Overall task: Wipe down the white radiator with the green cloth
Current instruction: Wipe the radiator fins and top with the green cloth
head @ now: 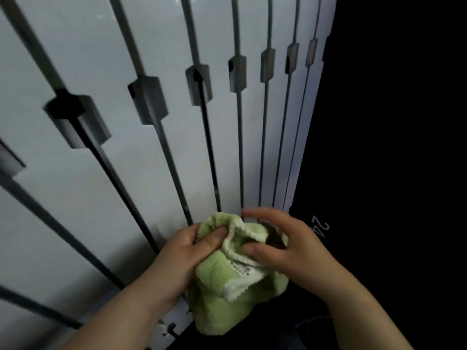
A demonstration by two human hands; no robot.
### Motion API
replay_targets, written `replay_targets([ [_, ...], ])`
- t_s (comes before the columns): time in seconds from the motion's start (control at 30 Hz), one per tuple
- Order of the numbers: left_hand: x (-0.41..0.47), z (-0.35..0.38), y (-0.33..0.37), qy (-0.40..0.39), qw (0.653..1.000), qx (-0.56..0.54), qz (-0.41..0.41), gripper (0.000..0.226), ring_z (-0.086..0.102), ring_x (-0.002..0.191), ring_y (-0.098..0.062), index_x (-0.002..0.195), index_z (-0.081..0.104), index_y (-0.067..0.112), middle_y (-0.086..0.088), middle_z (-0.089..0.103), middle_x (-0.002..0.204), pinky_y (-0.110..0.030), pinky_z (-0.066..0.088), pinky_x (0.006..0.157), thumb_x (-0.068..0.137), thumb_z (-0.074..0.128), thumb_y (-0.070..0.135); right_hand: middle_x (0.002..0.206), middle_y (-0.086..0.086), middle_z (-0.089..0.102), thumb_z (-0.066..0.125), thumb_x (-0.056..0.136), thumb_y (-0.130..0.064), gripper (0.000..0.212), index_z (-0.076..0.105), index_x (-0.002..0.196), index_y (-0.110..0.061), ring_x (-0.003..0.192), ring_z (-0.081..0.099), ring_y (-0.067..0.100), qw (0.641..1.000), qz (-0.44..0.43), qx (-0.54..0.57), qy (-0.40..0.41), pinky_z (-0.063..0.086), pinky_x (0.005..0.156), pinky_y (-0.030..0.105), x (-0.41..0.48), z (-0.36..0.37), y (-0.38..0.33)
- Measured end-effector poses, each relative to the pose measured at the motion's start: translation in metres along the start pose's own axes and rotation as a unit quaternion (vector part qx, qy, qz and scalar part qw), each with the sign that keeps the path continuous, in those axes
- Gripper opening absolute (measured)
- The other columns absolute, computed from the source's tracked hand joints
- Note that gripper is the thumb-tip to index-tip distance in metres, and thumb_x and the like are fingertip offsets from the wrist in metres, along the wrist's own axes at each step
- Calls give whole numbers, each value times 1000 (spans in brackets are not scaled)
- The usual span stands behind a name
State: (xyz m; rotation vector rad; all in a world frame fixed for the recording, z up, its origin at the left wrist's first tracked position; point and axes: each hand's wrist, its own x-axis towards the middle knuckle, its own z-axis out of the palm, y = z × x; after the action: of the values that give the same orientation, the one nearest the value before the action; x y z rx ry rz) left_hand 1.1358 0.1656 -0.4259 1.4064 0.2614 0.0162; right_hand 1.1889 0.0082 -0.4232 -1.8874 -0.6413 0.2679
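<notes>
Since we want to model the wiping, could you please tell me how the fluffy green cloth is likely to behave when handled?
The fluffy green cloth is probably floppy: it bunches and folds between the left hand and right hand. It likely hangs limp, as its lower part sags. Its plush pile suggests good grip, not slipperiness.

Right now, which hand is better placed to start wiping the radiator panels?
Probably left. The left hand pinches the green cloth right against the radiator; the right hand sits toward its dark outer edge.
</notes>
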Motion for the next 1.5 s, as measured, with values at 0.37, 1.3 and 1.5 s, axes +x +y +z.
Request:
replay_targets([
  [0.37, -14, -22, 5, -93, 995, 33, 29, 55, 68, 83, -7, 90, 70, 23, 4, 73, 93, -15, 49, 63, 40, 79, 44, 59, -8, 68, 56, 86, -16, 18, 65, 73, -23, 60, 64, 7, 958, 80, 251, 113, 54, 61, 25, 22, 18, 5],
  [1.3, -14, -20, 26, 96, 943, 275, 160, 40, 61, 65, 4, 84, 50, 30, 21, 68, 76, -16, 44, 60, 67, 76, 5, 80, -11, 54, 57, 82, -15, 13, 54, 89, -25, 74, 52, -4, 987, -31, 14, -158, 44, 68, 14, 24, 12, -14],
  [1.5, -2, 1, 43, 158, 933, 227, 232, 32, 59, 57, 4, 82, 49, 29, 20, 67, 68, -8, 43, 51, 74, 71, 7, 78, -10, 68, 71, 75, -11, 25, 60, 93, -24, 75, 66, 3, 964, 14, 255, -80, 50, 65, 15, 32, 20, -19],
])
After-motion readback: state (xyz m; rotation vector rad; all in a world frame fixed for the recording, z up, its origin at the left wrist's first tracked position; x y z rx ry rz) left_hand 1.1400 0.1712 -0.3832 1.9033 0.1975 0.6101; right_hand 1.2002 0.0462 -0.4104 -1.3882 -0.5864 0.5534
